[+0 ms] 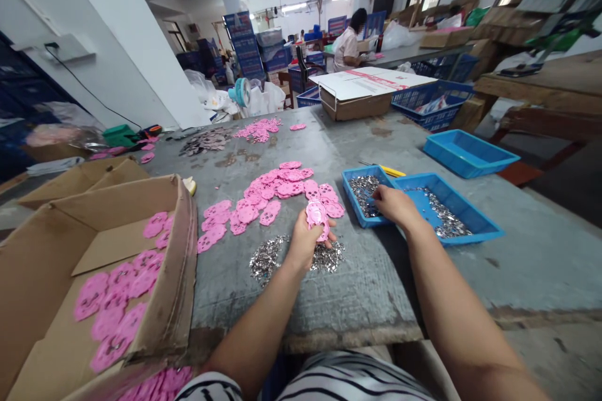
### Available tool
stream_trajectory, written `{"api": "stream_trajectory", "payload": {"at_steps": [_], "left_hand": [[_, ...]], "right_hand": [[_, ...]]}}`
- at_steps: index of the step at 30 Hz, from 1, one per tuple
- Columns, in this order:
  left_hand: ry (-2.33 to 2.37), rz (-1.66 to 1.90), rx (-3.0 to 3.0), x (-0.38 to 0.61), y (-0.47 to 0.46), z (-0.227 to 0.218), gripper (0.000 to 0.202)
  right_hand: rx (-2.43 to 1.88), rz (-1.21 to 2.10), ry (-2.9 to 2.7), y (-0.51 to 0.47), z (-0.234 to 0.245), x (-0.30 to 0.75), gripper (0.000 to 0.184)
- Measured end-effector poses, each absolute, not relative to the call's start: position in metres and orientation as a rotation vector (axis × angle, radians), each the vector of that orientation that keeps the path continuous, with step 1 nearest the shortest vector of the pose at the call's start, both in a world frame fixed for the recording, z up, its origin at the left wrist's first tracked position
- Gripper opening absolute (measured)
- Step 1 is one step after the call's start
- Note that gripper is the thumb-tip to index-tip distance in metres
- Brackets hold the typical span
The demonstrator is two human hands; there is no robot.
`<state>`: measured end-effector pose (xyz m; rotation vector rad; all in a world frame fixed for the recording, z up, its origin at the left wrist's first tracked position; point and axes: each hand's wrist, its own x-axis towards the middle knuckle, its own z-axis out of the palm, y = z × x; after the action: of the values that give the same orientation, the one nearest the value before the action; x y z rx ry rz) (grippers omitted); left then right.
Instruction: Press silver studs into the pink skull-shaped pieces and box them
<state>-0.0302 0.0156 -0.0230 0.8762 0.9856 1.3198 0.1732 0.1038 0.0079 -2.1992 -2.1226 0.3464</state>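
Note:
My left hand (303, 239) holds a flat pink plastic piece (316, 216) with a wavy outline, thumb on top, above the table. My right hand (392, 203) reaches into a small blue tray (364, 222) full of small shiny metal parts (363, 189); its fingertips are pinched, and what is between them is too small to make out. Beside it sits a larger blue tray (475, 240) with more metal parts. Two heaps of metal bits (266, 258) lie near my left hand. More pink pieces (275, 185) are spread just beyond it.
On the left stands an open cardboard box (185, 263) with pink pieces inside. A yellow-handled tool (392, 171) lies behind the trays, near another blue tray (470, 166). Grey pieces (205, 141) are piled farther back. A co-worker (348, 47) sits at a distant table.

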Motion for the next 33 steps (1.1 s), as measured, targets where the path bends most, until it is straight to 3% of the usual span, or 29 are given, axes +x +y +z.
{"api": "stream_trajectory", "payload": {"at_steps": [8, 11, 14, 17, 33], "left_hand": [[1.001, 1.321, 0.861, -0.031, 0.015, -0.023, 0.044], [1.004, 1.341, 0.84, -0.031, 0.016, -0.023, 0.045], [1.019, 1.391, 0.806, -0.03, 0.016, -0.023, 0.047], [1.033, 1.443, 0.777, -0.029, 0.017, -0.021, 0.049], [1.154, 1.467, 0.765, -0.031, 0.023, -0.026, 0.056]], "right_hand": [[-1.977, 0.353, -1.916, 0.102, 0.006, 0.177, 0.019], [-1.585, 0.689, -1.708, 0.096, 0.006, 0.166, 0.007], [-1.212, 1.086, -1.656, 0.083, 0.002, 0.143, 0.016], [-1.045, 1.235, -1.717, 0.071, -0.005, 0.119, 0.017], [-1.014, 0.925, -2.029, 0.062, -0.02, 0.099, 0.023]]}}
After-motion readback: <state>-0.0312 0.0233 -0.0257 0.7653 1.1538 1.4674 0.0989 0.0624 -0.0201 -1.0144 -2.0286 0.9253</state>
